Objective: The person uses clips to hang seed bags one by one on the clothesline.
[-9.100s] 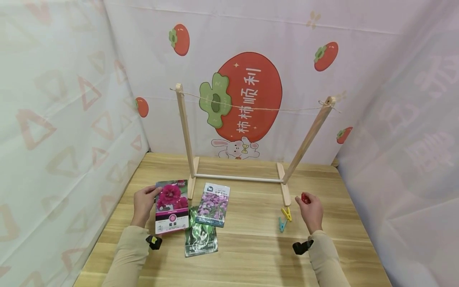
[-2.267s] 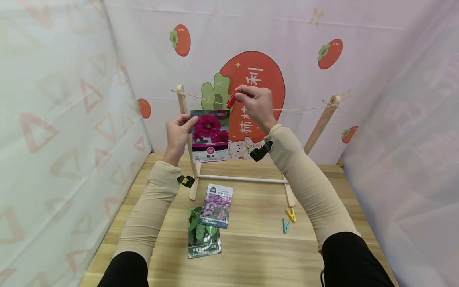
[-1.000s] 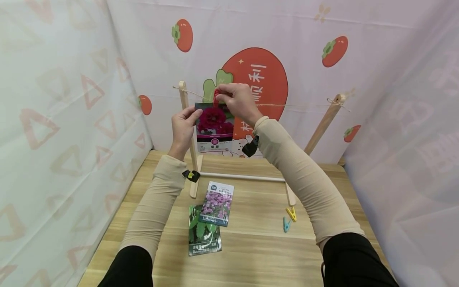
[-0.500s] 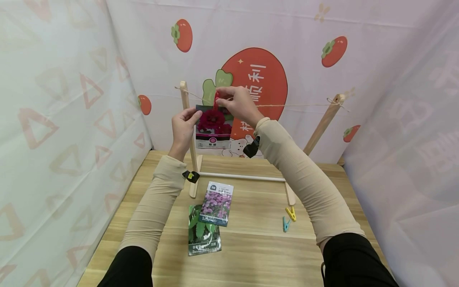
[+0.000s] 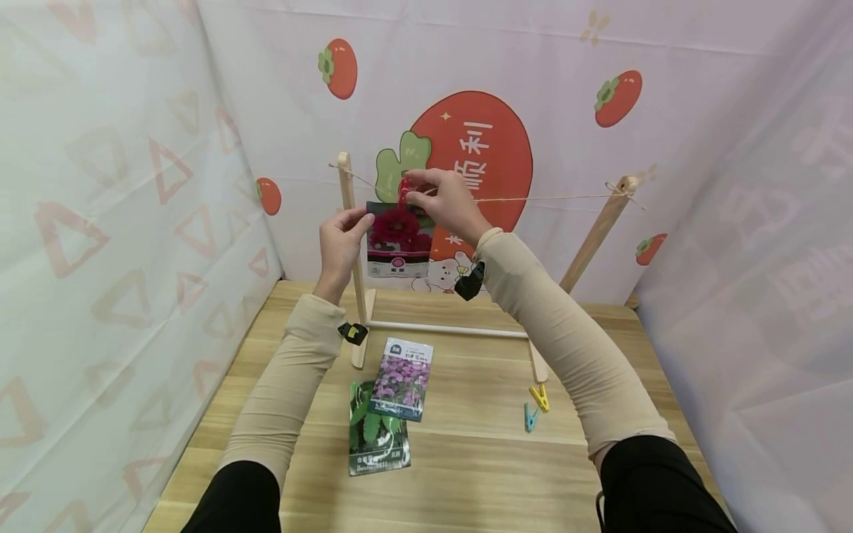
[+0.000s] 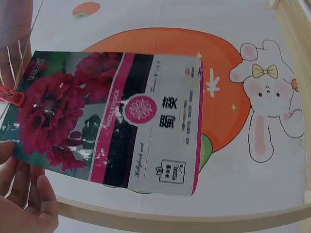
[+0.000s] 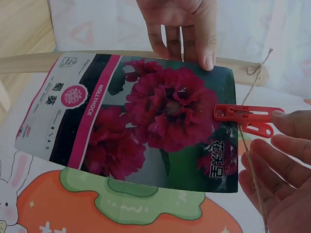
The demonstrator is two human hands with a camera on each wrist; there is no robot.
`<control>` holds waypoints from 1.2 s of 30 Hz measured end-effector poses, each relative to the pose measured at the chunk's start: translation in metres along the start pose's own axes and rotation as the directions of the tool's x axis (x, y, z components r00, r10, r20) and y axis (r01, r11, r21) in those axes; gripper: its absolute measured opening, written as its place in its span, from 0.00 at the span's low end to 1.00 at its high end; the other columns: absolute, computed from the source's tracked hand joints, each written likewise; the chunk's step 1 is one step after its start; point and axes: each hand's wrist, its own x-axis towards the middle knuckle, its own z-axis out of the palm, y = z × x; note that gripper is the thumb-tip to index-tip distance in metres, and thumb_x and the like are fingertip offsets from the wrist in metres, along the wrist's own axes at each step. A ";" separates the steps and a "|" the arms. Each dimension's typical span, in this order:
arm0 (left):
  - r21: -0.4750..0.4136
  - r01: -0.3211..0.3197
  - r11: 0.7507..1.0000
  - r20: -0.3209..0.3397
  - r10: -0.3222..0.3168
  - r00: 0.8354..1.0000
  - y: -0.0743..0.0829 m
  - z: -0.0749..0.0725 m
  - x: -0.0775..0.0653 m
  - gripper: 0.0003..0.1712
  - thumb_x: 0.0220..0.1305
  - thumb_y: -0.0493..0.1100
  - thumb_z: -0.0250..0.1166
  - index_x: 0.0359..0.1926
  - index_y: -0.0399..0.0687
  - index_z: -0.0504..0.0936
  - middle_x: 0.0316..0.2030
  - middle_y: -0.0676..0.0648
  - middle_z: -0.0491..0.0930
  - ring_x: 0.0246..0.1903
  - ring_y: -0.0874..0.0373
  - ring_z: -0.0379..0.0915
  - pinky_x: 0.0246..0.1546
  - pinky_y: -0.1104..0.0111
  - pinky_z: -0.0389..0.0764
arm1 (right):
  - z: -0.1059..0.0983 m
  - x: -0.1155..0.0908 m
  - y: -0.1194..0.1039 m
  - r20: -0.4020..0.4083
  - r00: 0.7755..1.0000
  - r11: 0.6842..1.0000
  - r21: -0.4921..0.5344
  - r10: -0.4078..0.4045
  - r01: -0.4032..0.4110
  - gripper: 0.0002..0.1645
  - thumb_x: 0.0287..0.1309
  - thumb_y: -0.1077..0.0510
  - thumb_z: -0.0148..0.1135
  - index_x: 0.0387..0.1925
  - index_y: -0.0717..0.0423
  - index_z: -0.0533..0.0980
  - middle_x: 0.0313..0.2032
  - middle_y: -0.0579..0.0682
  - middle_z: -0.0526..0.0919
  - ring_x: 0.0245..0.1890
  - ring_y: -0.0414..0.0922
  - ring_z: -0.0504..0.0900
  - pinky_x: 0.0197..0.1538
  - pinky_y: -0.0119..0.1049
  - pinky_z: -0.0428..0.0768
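A hollyhock seed packet with dark pink flowers hangs at the twine, near the left post. My left hand pinches its upper left edge between thumb and fingers. My right hand pinches a red clothespin. In the right wrist view the clothespin's tip lies over the packet's top edge, and the twine passes at that edge beneath the pin. The left wrist view shows the packet's front, tilted, with the red tip at its top.
The twine runs between two wooden posts joined by a white rod. On the table lie a purple-flower seed packet, overlapping a green-leaf packet, plus a yellow clothespin and a blue one at right.
The hollyhock packet and red clothespin rose from the table area to the twine. The clothespin then moved left onto the packet's top edge. Lately both hands have shifted only slightly.
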 end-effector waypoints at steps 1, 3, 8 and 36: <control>0.007 -0.006 1.000 -0.002 0.006 1.000 0.000 -0.001 0.000 0.17 0.64 0.39 0.65 0.49 0.30 0.82 0.35 0.54 0.80 0.35 0.68 0.74 0.39 0.79 0.75 | 0.000 0.000 0.000 -0.003 1.000 1.000 0.001 0.001 -0.001 0.22 0.65 0.58 0.61 0.60 0.57 0.76 0.53 0.55 0.83 0.46 0.47 0.84 0.51 0.38 0.83; 0.021 -0.017 1.000 -0.006 0.018 1.000 0.000 -0.002 -0.001 0.16 0.65 0.40 0.65 0.48 0.31 0.83 0.36 0.52 0.80 0.35 0.67 0.74 0.38 0.79 0.74 | -0.001 -0.002 0.000 -0.011 1.000 1.000 -0.001 -0.004 0.004 0.22 0.65 0.58 0.61 0.59 0.57 0.76 0.53 0.55 0.83 0.46 0.48 0.83 0.50 0.38 0.83; 0.053 -0.016 0.999 -0.009 0.016 1.000 0.004 -0.004 -0.003 0.16 0.65 0.39 0.64 0.49 0.31 0.83 0.42 0.40 0.82 0.35 0.68 0.73 0.37 0.80 0.73 | -0.004 -0.007 0.000 -0.046 0.999 1.000 -0.002 -0.021 0.021 0.22 0.65 0.58 0.61 0.59 0.58 0.76 0.55 0.56 0.81 0.48 0.48 0.81 0.53 0.39 0.81; 0.214 -0.162 0.963 0.159 0.129 0.979 0.011 -0.023 -0.020 0.23 0.68 0.48 0.62 0.59 0.41 0.78 0.57 0.39 0.79 0.57 0.46 0.74 0.64 0.51 0.70 | -0.008 -0.050 0.011 -0.031 0.973 0.947 -0.238 -0.229 0.215 0.35 0.65 0.48 0.61 0.68 0.57 0.67 0.67 0.56 0.70 0.67 0.51 0.69 0.68 0.48 0.70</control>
